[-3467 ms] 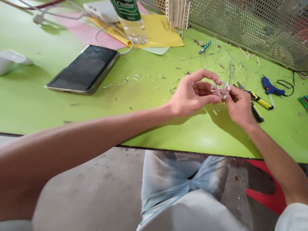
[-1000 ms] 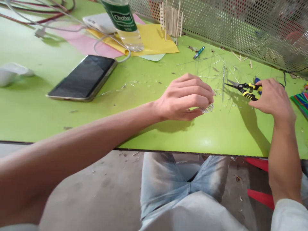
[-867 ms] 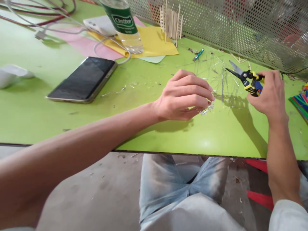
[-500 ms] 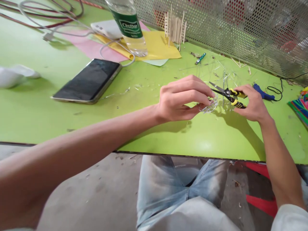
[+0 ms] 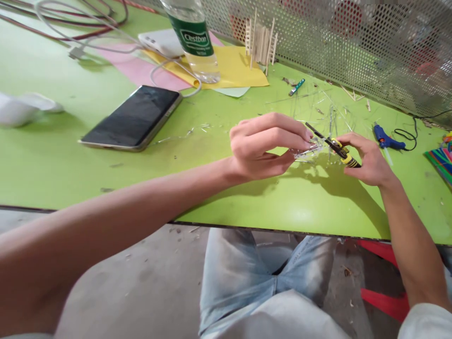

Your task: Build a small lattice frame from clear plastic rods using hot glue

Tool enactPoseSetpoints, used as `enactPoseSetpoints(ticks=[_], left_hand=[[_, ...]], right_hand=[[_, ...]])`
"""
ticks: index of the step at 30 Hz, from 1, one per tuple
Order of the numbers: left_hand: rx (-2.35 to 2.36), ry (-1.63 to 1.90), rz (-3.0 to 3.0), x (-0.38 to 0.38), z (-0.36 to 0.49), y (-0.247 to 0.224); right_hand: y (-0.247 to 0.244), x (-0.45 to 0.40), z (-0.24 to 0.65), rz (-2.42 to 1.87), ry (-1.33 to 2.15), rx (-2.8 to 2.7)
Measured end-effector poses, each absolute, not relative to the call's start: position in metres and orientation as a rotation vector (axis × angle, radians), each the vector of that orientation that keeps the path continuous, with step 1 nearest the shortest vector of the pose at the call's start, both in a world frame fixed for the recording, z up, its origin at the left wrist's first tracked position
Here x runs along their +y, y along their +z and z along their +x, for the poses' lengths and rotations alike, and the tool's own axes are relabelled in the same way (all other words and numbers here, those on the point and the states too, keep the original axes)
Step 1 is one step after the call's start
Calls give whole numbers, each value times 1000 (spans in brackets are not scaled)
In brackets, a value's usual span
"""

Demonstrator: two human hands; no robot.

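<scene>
My left hand [image 5: 270, 146] pinches a small silvery wire piece [image 5: 308, 151] above the green table [image 5: 226, 205]. Its exact shape is hard to make out. My right hand [image 5: 369, 157] is closed around pliers [image 5: 341, 149] with black and yellow handles. Their dark, long jaws point up and left, close to the wire piece and the left fingertips; whether they touch it I cannot tell. Loose thin wires [image 5: 331, 122] lie on the table just behind the pliers.
A blue glue gun [image 5: 388, 139] with a cord lies at right. Behind stand a stick model [image 5: 261, 44] and a water bottle [image 5: 196, 42] by yellow paper [image 5: 233, 66]. A phone [image 5: 132, 117] and cables [image 5: 81, 28] are at left. A perforated metal screen [image 5: 339, 52] borders the back.
The pliers have turned: their jaws and handles, spread before, now look closed together. My left hand and the wire piece have shifted slightly left and tilted.
</scene>
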State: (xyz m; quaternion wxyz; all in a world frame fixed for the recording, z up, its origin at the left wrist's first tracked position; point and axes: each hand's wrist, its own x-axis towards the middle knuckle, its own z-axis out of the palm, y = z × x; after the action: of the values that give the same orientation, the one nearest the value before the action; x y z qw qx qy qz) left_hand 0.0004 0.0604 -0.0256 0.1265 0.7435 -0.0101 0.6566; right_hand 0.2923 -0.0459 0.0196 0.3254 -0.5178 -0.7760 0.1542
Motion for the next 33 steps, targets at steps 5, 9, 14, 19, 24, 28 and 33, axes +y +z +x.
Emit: enactPoseSetpoints(ticks=[5, 9, 14, 19, 24, 28, 33], left_hand=[[145, 1687, 2033, 60, 1, -32], [98, 1810, 2017, 63, 5, -38], [108, 1909, 1992, 58, 6, -32], [98, 1653, 1947, 57, 2, -31], [-202, 1906, 2060, 57, 4, -26], [-102, 1958, 2154, 55, 6, -24], [-7, 1814, 2137, 55, 4, -27]], right_hand=[[19, -44, 297, -1378, 437, -2015], [17, -43, 302, -1347, 456, -2001], [19, -43, 302, -1302, 464, -1999], [24, -47, 294, -1321, 425, -2026], [27, -51, 284, -1308, 429, -2031], [27, -53, 276, -1310, 433, -2054], [28, -54, 270, -1297, 375, -2053]])
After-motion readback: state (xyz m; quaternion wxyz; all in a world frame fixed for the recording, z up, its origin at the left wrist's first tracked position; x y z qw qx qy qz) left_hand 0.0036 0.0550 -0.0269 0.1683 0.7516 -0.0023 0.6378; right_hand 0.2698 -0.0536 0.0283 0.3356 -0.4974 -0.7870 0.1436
